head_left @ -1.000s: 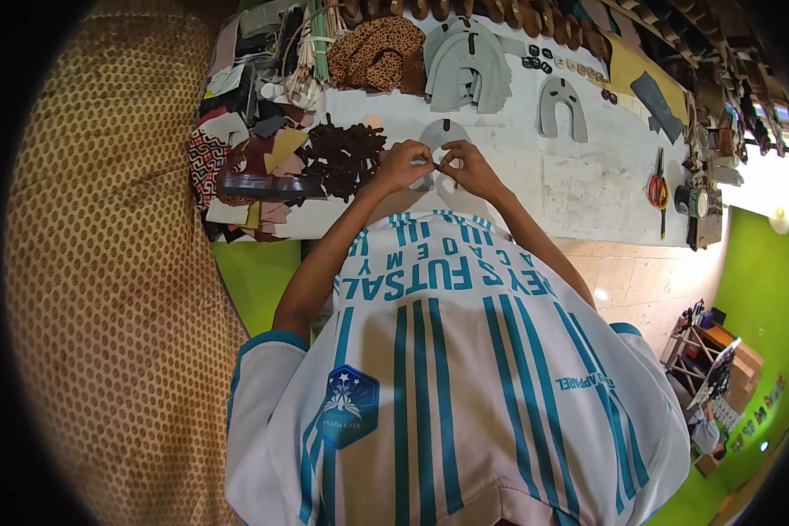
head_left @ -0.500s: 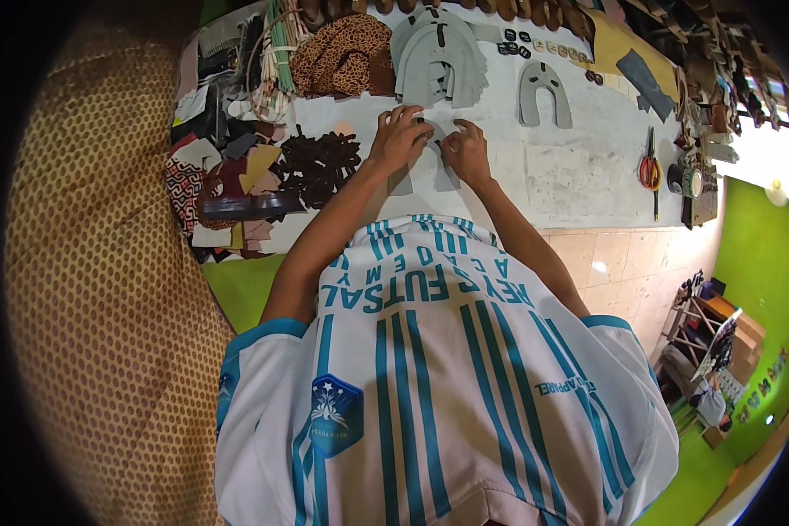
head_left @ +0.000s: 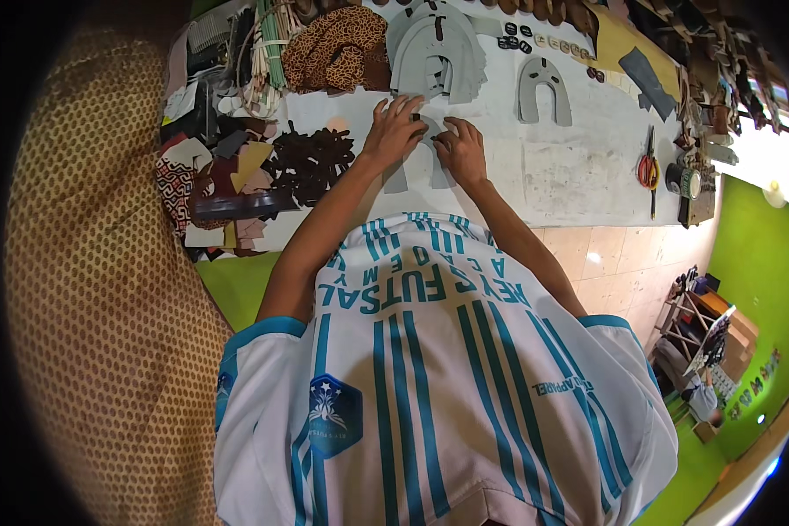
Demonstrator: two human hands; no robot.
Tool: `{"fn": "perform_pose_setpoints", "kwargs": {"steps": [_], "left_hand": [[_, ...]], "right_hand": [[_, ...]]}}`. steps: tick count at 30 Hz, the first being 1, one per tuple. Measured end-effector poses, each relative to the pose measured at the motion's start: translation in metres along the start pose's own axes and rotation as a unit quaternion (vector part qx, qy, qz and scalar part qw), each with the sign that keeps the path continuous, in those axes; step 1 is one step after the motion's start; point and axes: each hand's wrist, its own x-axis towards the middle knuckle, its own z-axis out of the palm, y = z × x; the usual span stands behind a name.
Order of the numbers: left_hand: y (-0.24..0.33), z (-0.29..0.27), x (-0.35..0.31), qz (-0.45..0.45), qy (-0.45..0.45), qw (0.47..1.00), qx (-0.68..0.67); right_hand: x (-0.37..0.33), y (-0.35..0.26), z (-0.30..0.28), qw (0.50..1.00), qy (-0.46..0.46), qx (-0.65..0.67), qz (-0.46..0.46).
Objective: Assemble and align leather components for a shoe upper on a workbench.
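Grey horseshoe-shaped piece (head_left: 419, 167) flat on white table (head_left: 579, 175), both hands (head_left: 395, 130) (head_left: 461, 149) pressing it, fingers spread.

Hands at the near edge of a crowded worktable

Both hands rest on the table (head_left: 579, 175), the left hand (head_left: 393, 130) just beside the right hand (head_left: 461, 149), both on a flat horseshoe-shaped cutout (head_left: 419, 171). Directly behind them lies a stack of similar cutouts (head_left: 438, 57), with a single cutout (head_left: 543, 88) to its right. Left of the hands sits a heap of small scraps (head_left: 311, 158), and further left a pile of sheet offcuts (head_left: 206, 175). A patterned bundle (head_left: 337, 44) lies behind the heap. Scissors (head_left: 649, 171) lie well to the right, near the table's edge.
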Motion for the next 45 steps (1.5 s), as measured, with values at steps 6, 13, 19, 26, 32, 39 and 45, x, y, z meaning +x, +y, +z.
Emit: {"fn": "perform_pose_setpoints", "kwargs": {"steps": [6,13,19,26,32,39,45], "left_hand": [[-0.004,0.003,-0.001,0.005,0.011,1.0,-0.012],[-0.007,0.008,-0.001,-0.012,-0.002,1.0,-0.014],[-0.007,0.013,-0.006,-0.03,0.009,0.999,-0.035],[-0.007,0.012,-0.005,-0.035,0.005,0.998,-0.043],[-0.005,0.01,-0.005,-0.042,-0.002,0.998,-0.053],[-0.006,0.018,-0.009,-0.049,0.035,0.996,-0.059],[-0.002,0.016,-0.01,-0.054,0.048,0.995,-0.065]], "right_hand": [[0.003,-0.001,0.0,0.999,-0.009,-0.025,-0.019],[0.0,0.005,0.0,0.999,-0.008,-0.024,-0.044],[0.001,0.01,0.002,0.998,-0.002,-0.016,-0.066],[0.005,0.007,0.001,1.0,-0.015,0.022,-0.011],[0.009,0.002,0.002,0.999,-0.021,0.022,0.014],[0.021,-0.009,0.003,0.999,-0.036,0.011,0.013],[0.029,-0.014,0.002,0.996,-0.078,-0.047,0.023]]}}
